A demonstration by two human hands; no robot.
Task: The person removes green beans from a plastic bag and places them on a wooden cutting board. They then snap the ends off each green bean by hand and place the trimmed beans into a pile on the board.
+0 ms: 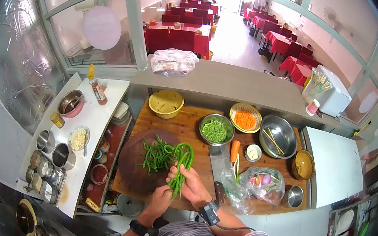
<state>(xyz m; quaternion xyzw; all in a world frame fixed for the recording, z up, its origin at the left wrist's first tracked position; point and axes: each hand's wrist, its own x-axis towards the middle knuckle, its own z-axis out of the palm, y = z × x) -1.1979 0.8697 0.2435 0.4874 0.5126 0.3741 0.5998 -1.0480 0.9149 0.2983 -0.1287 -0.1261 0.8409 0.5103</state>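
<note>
A bunch of long green chili peppers (185,158) is gripped in my right hand (193,186), with the curled ends pointing up and away. Just below it, my left hand (159,202) is closed with its fingertips at the lower ends of the bunch. Whether it pinches a pepper tip or stem there is hidden. More green chili peppers (155,154) lie in a loose pile on the round dark cutting board (131,172), left of and beyond my hands. A cleaver (219,165) lies flat on the wooden table to the right of my right hand.
On the wooden table (189,118) stand a yellow bowl (166,104), a bowl of chopped green vegetable (216,130), a basket of carrot strips (245,119) and a steel bowl with chopsticks (278,136). A carrot (234,151) and bagged vegetables (264,183) lie right. A white side counter (75,194) holds containers.
</note>
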